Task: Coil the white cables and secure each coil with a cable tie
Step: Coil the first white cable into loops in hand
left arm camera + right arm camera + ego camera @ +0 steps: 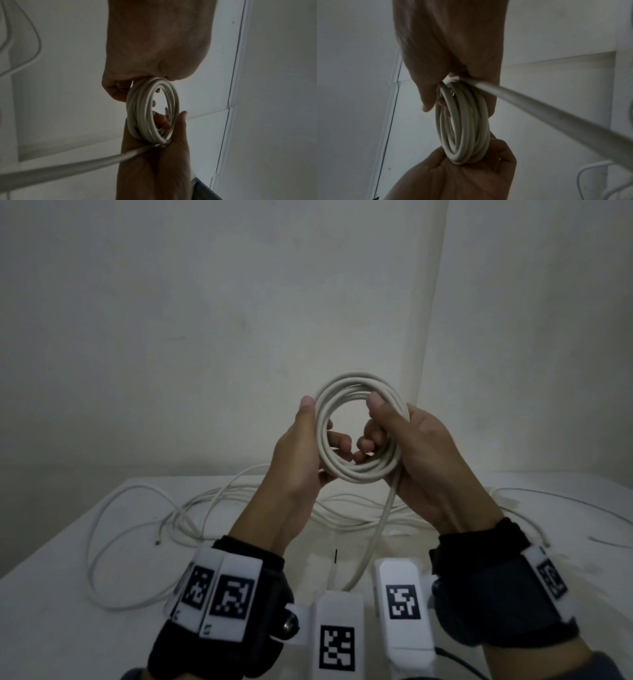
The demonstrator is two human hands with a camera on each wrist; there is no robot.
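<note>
I hold a coil of white cable [342,383] upright in the air above the table, with several turns in it. My left hand [315,426] grips its left side, thumb on the outside and fingers curled through the ring. My right hand [373,422] grips the right side the same way. The coil's loose tail [376,529] runs from its lower right down towards me. In the left wrist view the coil [150,108] sits between my left hand [147,81] and right hand [154,155]. In the right wrist view the coil [464,128] hangs under my right hand [458,81], with the left hand [453,175] below.
More white cables [205,508] lie loose and tangled across the white table [51,594], some reaching its right side [565,501]. A thin black strip [336,556], possibly a cable tie, lies near the front. A pale wall stands close behind the table.
</note>
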